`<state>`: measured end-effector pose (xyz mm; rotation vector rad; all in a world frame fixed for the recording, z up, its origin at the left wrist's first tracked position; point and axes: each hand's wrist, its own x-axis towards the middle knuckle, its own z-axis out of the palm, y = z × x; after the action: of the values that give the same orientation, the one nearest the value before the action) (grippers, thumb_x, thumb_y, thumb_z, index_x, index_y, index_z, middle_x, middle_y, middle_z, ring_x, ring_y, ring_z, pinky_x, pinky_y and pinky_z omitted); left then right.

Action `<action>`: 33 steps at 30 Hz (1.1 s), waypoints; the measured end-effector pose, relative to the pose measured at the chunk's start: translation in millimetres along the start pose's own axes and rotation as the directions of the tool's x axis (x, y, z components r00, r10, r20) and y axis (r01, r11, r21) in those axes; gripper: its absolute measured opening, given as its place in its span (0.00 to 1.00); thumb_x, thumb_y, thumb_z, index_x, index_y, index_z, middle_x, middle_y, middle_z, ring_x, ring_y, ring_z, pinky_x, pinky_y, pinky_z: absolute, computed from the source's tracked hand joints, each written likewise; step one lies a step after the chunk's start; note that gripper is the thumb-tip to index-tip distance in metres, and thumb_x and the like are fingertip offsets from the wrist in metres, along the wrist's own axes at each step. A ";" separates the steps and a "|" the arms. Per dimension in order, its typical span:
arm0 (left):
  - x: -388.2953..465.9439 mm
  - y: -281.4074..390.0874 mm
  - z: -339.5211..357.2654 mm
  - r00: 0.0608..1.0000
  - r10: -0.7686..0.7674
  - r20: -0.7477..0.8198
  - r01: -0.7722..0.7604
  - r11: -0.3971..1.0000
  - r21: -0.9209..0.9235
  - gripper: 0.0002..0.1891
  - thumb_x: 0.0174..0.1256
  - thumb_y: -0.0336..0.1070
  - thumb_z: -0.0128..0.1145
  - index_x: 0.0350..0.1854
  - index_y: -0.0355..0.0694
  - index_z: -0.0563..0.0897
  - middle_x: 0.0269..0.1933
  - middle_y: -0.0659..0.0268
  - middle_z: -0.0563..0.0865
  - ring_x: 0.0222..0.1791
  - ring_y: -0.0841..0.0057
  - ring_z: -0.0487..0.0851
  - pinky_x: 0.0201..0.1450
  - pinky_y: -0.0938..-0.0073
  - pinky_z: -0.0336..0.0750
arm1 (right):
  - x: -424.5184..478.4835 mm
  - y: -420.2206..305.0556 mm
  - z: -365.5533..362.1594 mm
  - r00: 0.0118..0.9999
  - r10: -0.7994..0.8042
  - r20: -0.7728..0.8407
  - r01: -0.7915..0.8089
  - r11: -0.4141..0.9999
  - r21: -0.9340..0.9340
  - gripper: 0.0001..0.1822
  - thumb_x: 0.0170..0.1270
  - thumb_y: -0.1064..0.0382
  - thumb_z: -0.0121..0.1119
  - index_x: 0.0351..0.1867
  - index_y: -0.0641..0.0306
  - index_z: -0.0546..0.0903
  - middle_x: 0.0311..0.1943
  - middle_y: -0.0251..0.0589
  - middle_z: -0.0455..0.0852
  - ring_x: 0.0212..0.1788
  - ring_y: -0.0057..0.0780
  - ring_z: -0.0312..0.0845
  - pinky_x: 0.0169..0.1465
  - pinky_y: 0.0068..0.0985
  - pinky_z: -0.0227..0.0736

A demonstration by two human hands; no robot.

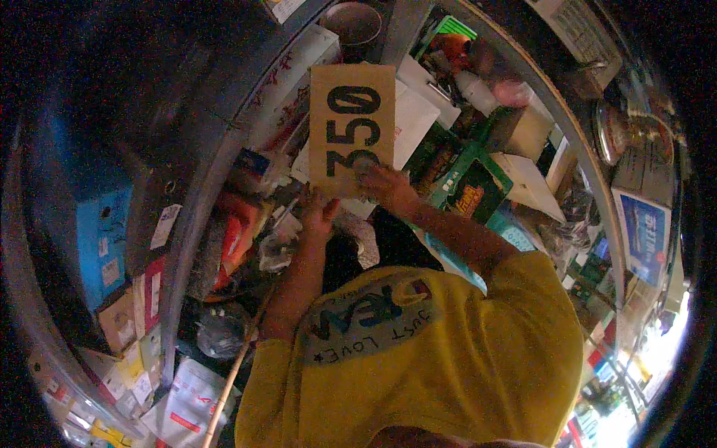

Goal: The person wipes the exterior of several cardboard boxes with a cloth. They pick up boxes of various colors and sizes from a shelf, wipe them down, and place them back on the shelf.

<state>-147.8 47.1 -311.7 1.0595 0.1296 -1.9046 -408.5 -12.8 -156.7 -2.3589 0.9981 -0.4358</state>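
A brown cardboard box [353,123] with large dark digits printed on it is held out in front of my torso. My left hand [320,213] grips its near left corner, with the thumb along the near edge. Over the near right part of the box lies my right hand [386,185], fingers on the printed face and partly covering a digit. The underside of the box and the fingertips beneath it are hidden. Dim light and blur soften the finger detail.
Shelving with a curved-looking edge [560,106] runs along the right. Green boxes [470,190] and an opened white carton [529,182] crowd that side. A blue box [105,241] is at left. A bamboo-like pole [227,386] slants beside my left arm, near a white printed package [185,400].
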 end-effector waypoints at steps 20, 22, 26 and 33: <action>-37.2 29.4 82.2 0.964 0.175 -0.200 -0.148 0.979 0.141 0.24 0.60 0.34 0.50 0.58 0.48 0.60 0.53 0.59 0.68 0.40 0.64 0.77 0.41 0.59 0.77 | 152.3 157.9 -18.9 0.906 0.259 -0.335 -0.377 0.854 -0.359 0.21 0.53 0.63 0.50 0.52 0.51 0.70 0.50 0.42 0.69 0.54 0.38 0.61 0.56 0.34 0.57; -46.0 28.9 97.2 0.961 0.182 -0.209 -0.152 0.976 0.154 0.25 0.60 0.34 0.50 0.59 0.48 0.59 0.53 0.58 0.68 0.42 0.63 0.76 0.42 0.58 0.77 | 158.4 167.8 -40.2 0.805 0.361 -0.471 -0.448 0.890 -0.085 0.21 0.54 0.66 0.50 0.52 0.56 0.69 0.49 0.45 0.70 0.52 0.42 0.63 0.54 0.34 0.58; -44.0 22.9 89.8 0.952 0.244 -0.185 -0.220 0.965 0.142 0.29 0.58 0.33 0.52 0.61 0.50 0.56 0.57 0.57 0.64 0.49 0.61 0.72 0.44 0.58 0.76 | 113.5 155.4 -0.1 0.603 0.688 -0.404 -0.100 0.568 0.817 0.21 0.58 0.64 0.47 0.55 0.62 0.65 0.52 0.47 0.67 0.53 0.41 0.62 0.56 0.32 0.57; -30.1 30.3 81.0 0.925 0.164 -0.343 -0.139 0.986 0.098 0.29 0.57 0.29 0.52 0.61 0.50 0.56 0.58 0.58 0.62 0.54 0.60 0.67 0.46 0.57 0.76 | -76.9 28.7 82.7 0.689 0.663 0.291 -0.216 -0.196 0.957 0.20 0.62 0.56 0.43 0.55 0.60 0.64 0.46 0.37 0.69 0.43 0.27 0.66 0.48 0.27 0.62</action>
<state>-168.8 11.1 -230.1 1.4119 0.1768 -1.5776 -436.7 55.9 -246.5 -0.4192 1.0307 -0.8686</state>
